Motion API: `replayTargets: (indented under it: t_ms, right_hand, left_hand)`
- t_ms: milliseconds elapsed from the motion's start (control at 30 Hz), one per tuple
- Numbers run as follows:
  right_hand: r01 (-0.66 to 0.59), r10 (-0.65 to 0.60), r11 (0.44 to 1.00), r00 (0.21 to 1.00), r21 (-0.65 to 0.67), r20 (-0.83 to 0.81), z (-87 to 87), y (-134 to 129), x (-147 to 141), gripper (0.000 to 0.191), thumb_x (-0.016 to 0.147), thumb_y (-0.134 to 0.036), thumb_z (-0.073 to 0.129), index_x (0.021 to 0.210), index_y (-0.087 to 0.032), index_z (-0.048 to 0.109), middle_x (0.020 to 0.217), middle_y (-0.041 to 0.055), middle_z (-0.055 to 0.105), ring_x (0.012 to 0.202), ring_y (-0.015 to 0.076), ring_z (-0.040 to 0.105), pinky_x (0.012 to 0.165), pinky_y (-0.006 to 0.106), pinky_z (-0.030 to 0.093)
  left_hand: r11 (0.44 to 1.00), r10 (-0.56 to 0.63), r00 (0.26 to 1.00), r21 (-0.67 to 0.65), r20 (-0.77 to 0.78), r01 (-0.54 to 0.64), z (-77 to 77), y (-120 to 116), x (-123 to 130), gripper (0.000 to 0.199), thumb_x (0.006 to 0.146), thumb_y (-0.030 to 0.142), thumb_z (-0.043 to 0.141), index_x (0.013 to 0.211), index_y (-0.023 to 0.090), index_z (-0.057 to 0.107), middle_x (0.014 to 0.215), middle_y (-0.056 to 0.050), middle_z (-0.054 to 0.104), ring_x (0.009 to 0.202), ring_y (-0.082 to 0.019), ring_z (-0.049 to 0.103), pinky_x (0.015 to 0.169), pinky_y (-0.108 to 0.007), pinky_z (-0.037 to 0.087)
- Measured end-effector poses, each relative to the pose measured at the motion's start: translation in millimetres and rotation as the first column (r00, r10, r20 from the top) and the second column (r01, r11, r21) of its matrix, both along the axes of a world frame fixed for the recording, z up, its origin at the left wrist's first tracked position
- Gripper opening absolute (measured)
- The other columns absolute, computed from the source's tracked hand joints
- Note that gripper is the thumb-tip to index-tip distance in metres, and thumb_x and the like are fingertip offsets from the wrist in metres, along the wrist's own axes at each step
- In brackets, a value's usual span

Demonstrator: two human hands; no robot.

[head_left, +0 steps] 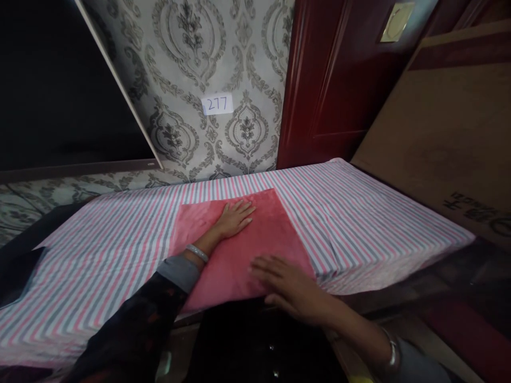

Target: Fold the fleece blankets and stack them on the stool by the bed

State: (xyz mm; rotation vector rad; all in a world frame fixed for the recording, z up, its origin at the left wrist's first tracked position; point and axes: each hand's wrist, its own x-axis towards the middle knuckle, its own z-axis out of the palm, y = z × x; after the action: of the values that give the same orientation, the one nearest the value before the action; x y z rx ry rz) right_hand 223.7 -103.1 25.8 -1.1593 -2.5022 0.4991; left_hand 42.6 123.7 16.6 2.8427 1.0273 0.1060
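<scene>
A pink plush cloth [239,255] lies spread flat on a striped tablecloth [120,250] of pink, grey and white. My left hand [235,219] rests palm down on the far part of the pink cloth, its fingers apart. Over the near right part of that cloth is my right hand [289,287], fingers stretched out and slightly blurred. I cannot tell whether the right palm touches the fabric. Neither hand holds anything.
A large dark television screen [67,90] stands at the back left. On the patterned wall [191,48] is a paper label [217,103] reading 277. A dark red door [335,80] is behind the table, and a big cardboard box [447,127] stands at the right.
</scene>
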Motion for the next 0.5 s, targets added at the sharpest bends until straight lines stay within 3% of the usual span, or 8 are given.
replayTargets:
  t_ms: [67,167,333,400,500]
  right_hand:
    - [0.13,-0.137,0.985,0.989,0.11,0.059,-1.3,18.3,9.5,0.056,0.102,-0.044,0.046,0.154,-0.027,0.035,0.161,0.0072,0.029,0.15,0.0252,0.019,0.122,0.055,0.016]
    - [0.232,-0.27,0.947,0.95,0.221,0.16,-22.3,34.6,21.7,0.06,0.099,-0.044,0.053,0.154,-0.026,0.035,0.162,0.0094,0.025,0.151,0.032,0.016,0.118,0.063,0.017]
    - [0.211,-0.269,0.929,0.949,0.303,0.166,-58.2,7.0,29.8,0.068,0.1,-0.042,0.05,0.158,-0.027,0.019,0.164,0.0084,0.019,0.151,0.0268,0.015,0.12,0.058,0.019]
    - [0.208,-0.253,0.938,0.957,0.276,0.139,-56.4,-7.8,33.2,0.065,0.101,-0.044,0.047,0.158,-0.028,0.02,0.163,0.0074,0.023,0.151,0.0251,0.019,0.121,0.055,0.02]
    - [0.243,-0.258,0.946,0.965,0.216,0.043,-35.0,-7.6,38.8,0.055,0.104,-0.043,0.038,0.157,-0.029,0.028,0.159,0.0062,0.035,0.148,0.0223,0.028,0.121,0.051,0.024]
  left_hand:
    - [1.0,0.003,1.0,0.012,0.001,-0.003,0.8,-1.3,0.5,0.054,0.102,0.049,0.026,0.155,0.036,0.028,0.165,0.0,0.022,0.153,-0.028,0.013,0.12,-0.063,0.007]
    - [1.0,0.015,1.0,0.026,-0.006,-0.015,0.9,-2.2,1.0,0.055,0.101,0.047,0.028,0.154,0.034,0.03,0.164,-0.001,0.024,0.152,-0.029,0.014,0.12,-0.062,0.008]
    - [0.999,0.011,1.0,0.041,-0.006,-0.011,-1.2,-0.9,1.5,0.054,0.102,0.047,0.027,0.154,0.036,0.03,0.164,-0.001,0.025,0.152,-0.029,0.015,0.119,-0.063,0.008]
    - [0.999,0.006,1.0,0.046,0.006,-0.006,-1.7,-0.4,1.7,0.054,0.101,0.047,0.027,0.154,0.037,0.031,0.164,-0.001,0.027,0.152,-0.029,0.016,0.119,-0.062,0.009]
    - [0.999,0.009,1.0,0.042,0.02,-0.01,-1.8,-0.5,1.8,0.054,0.101,0.048,0.028,0.153,0.035,0.032,0.163,-0.002,0.028,0.152,-0.029,0.017,0.119,-0.063,0.01]
